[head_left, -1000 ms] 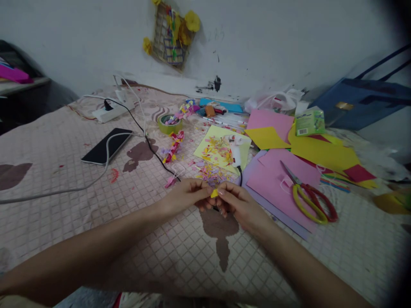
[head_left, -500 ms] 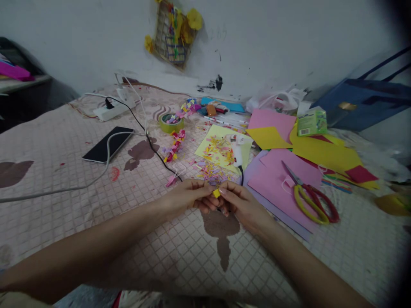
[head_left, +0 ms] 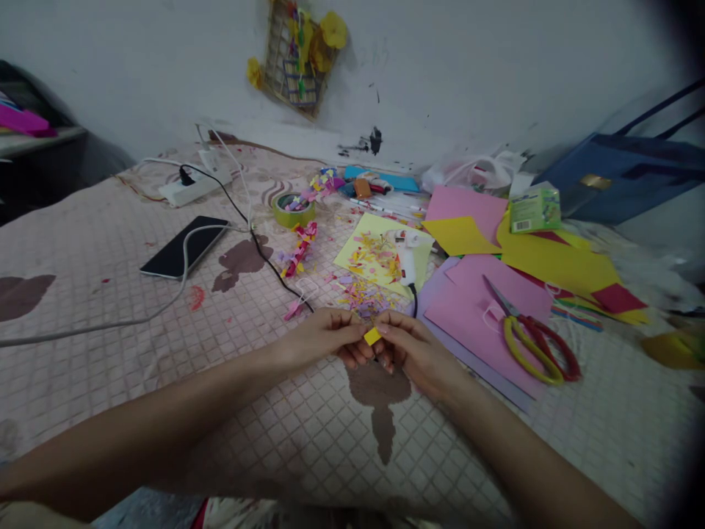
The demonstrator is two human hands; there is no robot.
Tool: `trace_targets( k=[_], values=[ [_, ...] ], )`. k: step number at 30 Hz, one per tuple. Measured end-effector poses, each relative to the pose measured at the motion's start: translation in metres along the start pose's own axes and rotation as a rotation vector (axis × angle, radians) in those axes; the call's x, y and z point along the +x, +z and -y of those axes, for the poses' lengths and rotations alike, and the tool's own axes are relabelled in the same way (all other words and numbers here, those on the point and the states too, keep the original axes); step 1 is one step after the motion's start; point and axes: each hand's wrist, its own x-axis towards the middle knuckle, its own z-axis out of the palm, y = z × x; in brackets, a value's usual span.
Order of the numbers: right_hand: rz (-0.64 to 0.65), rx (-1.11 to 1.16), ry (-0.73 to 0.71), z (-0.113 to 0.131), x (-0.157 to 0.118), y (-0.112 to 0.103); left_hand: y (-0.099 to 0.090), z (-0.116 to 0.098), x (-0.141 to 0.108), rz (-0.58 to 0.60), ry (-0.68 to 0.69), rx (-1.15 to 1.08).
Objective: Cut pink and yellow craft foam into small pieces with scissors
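Observation:
A small yellow paper piece (head_left: 372, 336) is pinched between my two hands, low in the middle of the view. My left hand (head_left: 335, 334) grips its left side between thumb and fingers. On its right side, the thumb and fingers of my right hand (head_left: 408, 342) are closed. Just beyond my fingertips lie many loose paper bits (head_left: 366, 295) in pink, purple and yellow. More bits cover a pale yellow sheet (head_left: 352, 253), where a white glue gun (head_left: 406, 261) with a black cord rests.
Scissors (head_left: 532, 349) lie on pink paper (head_left: 474, 308) at right, near yellow sheets (head_left: 556, 264). Further left are a phone (head_left: 184, 247), cables, a power strip (head_left: 195, 187) and a tape roll (head_left: 294, 211). A blue bag (head_left: 628, 176) leans at the wall.
The yellow paper piece has turned slightly between my fingers and shows a larger, flatter face. Both hands stay in nearly the same place.

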Motion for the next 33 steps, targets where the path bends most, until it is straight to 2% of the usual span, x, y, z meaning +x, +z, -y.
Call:
trace_targets(
  k=[4,10,19,23,26,33],
  values=[
    [0.0,0.022,-0.017,-0.002,0.0,-0.001,0.001,0.0,-0.001,-0.018,0.028,-0.042],
    [-0.081,0.008,-0.027,0.0,0.0,0.002,0.0,0.001,0.0,-0.052,0.033,-0.057],
    [0.033,-0.096,0.075,0.003,-0.004,-0.003,0.001,-0.002,-0.001,-0.078,0.027,0.018],
    [-0.016,0.036,0.113,0.005,-0.004,0.001,0.002,-0.001,-0.002,-0.073,0.069,-0.063],
    [-0.059,0.185,0.106,0.004,-0.003,0.003,0.002,0.0,-0.001,-0.048,0.138,-0.037],
    [-0.001,0.333,0.196,0.006,-0.003,0.009,-0.001,0.004,0.001,-0.037,0.224,-0.035]
  ],
)
